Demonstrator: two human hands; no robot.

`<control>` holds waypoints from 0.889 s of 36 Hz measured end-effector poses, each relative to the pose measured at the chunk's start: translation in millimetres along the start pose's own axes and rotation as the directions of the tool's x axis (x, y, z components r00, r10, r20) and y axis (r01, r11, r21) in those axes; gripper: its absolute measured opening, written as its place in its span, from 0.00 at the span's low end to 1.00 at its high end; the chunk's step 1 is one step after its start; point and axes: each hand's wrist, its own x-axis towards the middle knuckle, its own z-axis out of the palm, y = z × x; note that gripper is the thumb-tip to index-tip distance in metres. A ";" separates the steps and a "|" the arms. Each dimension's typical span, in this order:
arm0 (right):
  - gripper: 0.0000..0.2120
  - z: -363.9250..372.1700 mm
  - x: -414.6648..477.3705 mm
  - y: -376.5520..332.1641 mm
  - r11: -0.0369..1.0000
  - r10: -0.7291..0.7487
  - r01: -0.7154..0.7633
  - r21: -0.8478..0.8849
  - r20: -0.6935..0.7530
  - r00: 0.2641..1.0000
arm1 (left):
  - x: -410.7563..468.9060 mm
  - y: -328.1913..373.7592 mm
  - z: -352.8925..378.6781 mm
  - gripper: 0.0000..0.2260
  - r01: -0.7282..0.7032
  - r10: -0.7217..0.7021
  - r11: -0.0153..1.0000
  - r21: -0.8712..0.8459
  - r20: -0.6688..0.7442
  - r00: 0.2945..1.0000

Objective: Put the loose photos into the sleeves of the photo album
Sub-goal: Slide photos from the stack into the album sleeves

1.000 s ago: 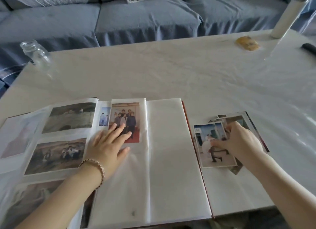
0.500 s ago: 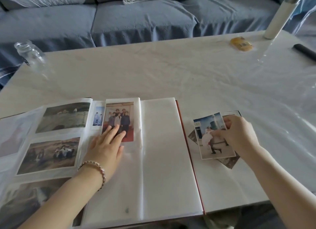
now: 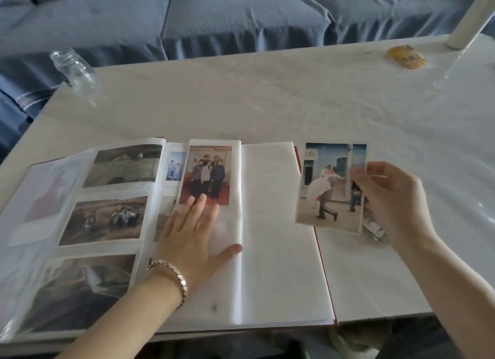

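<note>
Fingers (image 3: pixel 375 170) of the right hand (image 3: pixel 393 198) pinch the wedding photo (image 3: pixel 332 187) by its right edge, held up just right of the photo album (image 3: pixel 281 224). The left hand (image 3: pixel 192 232) lies flat, fingers spread, on the half-filled page. I'd pin that sleeve down and feed the photo in corner-first, so it doesn't buckle.

Clear glass jar (image 3: pixel 75 69) on white table (image 3: pixel 267 99), yellow packet (image 3: pixel 407 56) near white cylinder (image 3: pixel 467 18), blue sofa (image 3: pixel 214 18) behind
</note>
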 end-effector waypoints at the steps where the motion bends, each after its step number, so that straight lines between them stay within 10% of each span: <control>1: 0.04 5.4 -6.0 -0.3 0.998 0.035 -0.036 0.050 0.028 0.999 | -1.6 -3.4 2.3 0.55 -0.004 0.004 1.000 0.021 0.012 1.000; 21: 0.06 56.0 -66.0 1.8 0.961 -0.142 0.188 -0.202 0.222 0.965 | -11.7 -17.0 24.3 0.11 -0.187 0.134 0.961 -0.202 -0.253 0.958; 32: 0.04 56.4 -68.3 2.6 0.976 -0.162 0.182 -0.120 0.162 0.973 | -11.3 -4.5 15.1 0.16 -0.156 0.138 0.985 -0.080 -0.194 0.971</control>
